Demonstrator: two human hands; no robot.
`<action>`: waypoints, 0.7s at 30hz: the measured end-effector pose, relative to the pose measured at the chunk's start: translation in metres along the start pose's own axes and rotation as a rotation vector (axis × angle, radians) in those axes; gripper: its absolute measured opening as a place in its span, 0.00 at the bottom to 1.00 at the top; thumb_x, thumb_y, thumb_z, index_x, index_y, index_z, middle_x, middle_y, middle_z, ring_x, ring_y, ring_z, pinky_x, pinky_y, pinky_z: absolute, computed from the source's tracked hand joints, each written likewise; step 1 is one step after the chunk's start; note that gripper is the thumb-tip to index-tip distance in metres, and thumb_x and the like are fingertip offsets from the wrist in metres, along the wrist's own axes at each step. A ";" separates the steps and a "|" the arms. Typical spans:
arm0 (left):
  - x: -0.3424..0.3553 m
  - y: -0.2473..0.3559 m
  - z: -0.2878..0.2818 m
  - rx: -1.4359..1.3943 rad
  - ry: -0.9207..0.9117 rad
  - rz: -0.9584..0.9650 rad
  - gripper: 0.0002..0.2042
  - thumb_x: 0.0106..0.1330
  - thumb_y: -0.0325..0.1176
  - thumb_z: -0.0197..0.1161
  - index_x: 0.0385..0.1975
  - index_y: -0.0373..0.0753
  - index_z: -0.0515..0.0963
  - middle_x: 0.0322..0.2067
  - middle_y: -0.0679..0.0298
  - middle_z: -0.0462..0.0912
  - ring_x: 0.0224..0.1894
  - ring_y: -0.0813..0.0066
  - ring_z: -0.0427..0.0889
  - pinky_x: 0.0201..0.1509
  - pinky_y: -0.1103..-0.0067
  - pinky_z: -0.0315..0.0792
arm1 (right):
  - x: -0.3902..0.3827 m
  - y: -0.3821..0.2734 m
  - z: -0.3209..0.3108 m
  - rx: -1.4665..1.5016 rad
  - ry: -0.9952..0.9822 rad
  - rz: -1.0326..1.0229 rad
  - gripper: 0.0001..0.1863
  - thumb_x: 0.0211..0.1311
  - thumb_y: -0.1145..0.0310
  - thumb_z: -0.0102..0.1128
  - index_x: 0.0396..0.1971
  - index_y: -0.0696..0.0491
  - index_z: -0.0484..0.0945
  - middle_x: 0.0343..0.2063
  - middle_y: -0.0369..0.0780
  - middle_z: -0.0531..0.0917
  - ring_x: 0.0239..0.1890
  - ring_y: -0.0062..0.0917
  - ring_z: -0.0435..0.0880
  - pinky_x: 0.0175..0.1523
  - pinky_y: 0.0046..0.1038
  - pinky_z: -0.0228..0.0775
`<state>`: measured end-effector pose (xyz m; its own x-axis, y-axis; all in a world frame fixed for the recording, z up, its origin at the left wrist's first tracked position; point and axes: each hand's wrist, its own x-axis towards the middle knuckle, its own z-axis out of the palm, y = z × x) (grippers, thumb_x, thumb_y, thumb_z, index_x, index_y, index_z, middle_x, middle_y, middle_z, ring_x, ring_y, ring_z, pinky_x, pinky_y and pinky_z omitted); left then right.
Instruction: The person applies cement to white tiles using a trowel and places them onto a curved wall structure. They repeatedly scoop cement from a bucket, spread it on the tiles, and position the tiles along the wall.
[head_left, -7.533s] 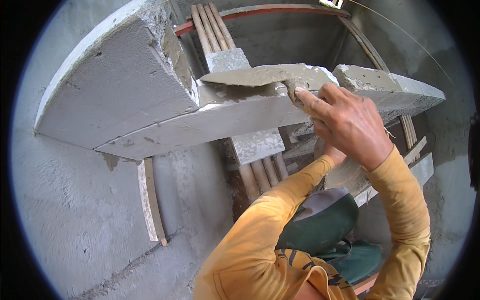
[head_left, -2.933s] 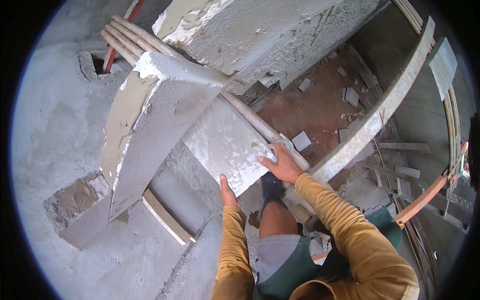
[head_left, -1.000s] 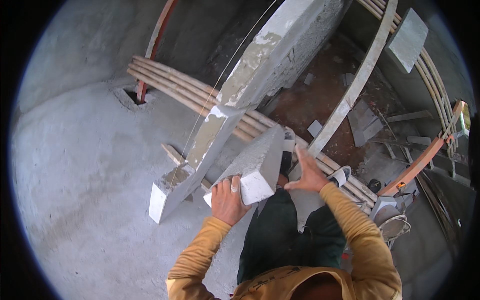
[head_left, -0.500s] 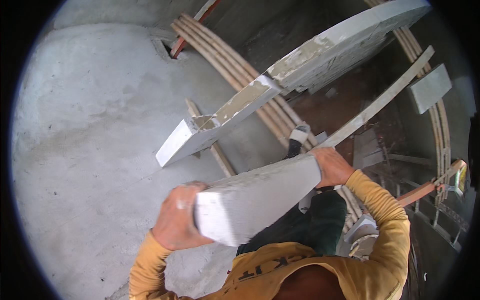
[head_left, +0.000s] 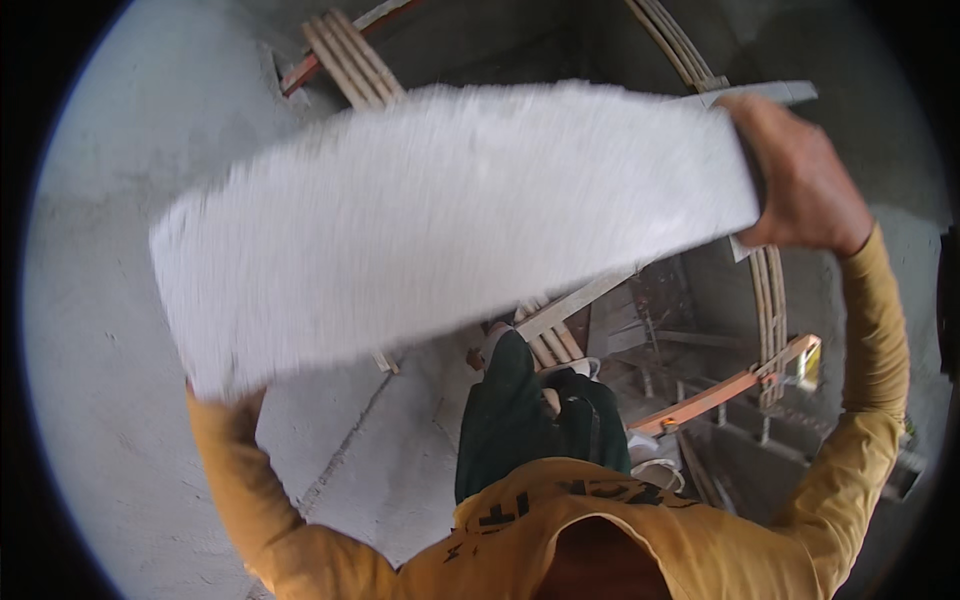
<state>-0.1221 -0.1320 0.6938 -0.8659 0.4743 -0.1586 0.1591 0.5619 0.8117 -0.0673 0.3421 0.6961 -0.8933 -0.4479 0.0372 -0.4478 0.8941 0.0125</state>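
Observation:
A long white masonry block point(head_left: 450, 230), blurred by motion, is raised in front of me, its broad face toward the view. My right hand point(head_left: 800, 175) grips its right end, with the fingers partly out of sight behind it. Most of my left hand point(head_left: 232, 393) is hidden behind the lower left corner; only a little skin by the cuff shows there. The arm leads up to that end, and the block is held between both hands. Behind it, most of the wall of similar blocks is covered from view.
Bundled bamboo poles point(head_left: 350, 60) stick out beyond the block at upper left. More poles point(head_left: 768, 300) and an orange beam point(head_left: 700, 400) lie at right, near a ladder-like frame. A plank point(head_left: 580, 300) runs below the block. A bucket point(head_left: 658, 475) stands beside my legs.
Both hands have lifted the block up and away from my body, turning its broad face toward the view. It now covers the wall, and my left hand has gone mostly behind it.

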 end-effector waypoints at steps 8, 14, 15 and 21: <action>0.095 -0.138 0.047 -0.226 0.152 -0.114 0.48 0.39 0.37 0.82 0.63 0.36 0.61 0.50 0.56 0.78 0.56 0.63 0.75 0.60 0.71 0.70 | 0.141 0.033 0.023 -0.230 -0.053 -0.125 0.47 0.25 0.69 0.73 0.56 0.57 0.65 0.47 0.46 0.76 0.52 0.43 0.76 0.55 0.37 0.71; 0.124 -0.208 0.070 -0.150 0.111 -0.004 0.64 0.33 0.53 0.81 0.69 0.39 0.45 0.63 0.44 0.62 0.68 0.49 0.59 0.72 0.67 0.55 | 0.189 0.032 0.110 -0.195 -0.179 -0.094 0.44 0.27 0.69 0.72 0.54 0.54 0.65 0.46 0.44 0.76 0.51 0.42 0.76 0.53 0.36 0.72; 0.127 -0.217 0.073 -0.139 0.095 -0.004 0.63 0.34 0.53 0.81 0.69 0.38 0.45 0.63 0.44 0.62 0.68 0.49 0.59 0.71 0.67 0.56 | 0.195 0.033 0.125 -0.169 -0.230 -0.060 0.44 0.27 0.69 0.72 0.54 0.54 0.65 0.46 0.44 0.76 0.51 0.42 0.76 0.53 0.36 0.72; 0.132 -0.254 0.095 -0.155 -0.019 -0.156 0.61 0.35 0.51 0.80 0.69 0.39 0.47 0.63 0.46 0.62 0.69 0.49 0.57 0.72 0.65 0.52 | 0.195 0.028 0.200 -0.077 -0.396 -0.020 0.45 0.28 0.67 0.73 0.55 0.54 0.64 0.45 0.43 0.75 0.49 0.41 0.76 0.53 0.36 0.73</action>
<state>-0.2317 -0.1473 0.4132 -0.8653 0.4031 -0.2980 -0.0519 0.5193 0.8530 -0.2616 0.2786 0.5039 -0.8373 -0.4188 -0.3515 -0.4740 0.8764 0.0849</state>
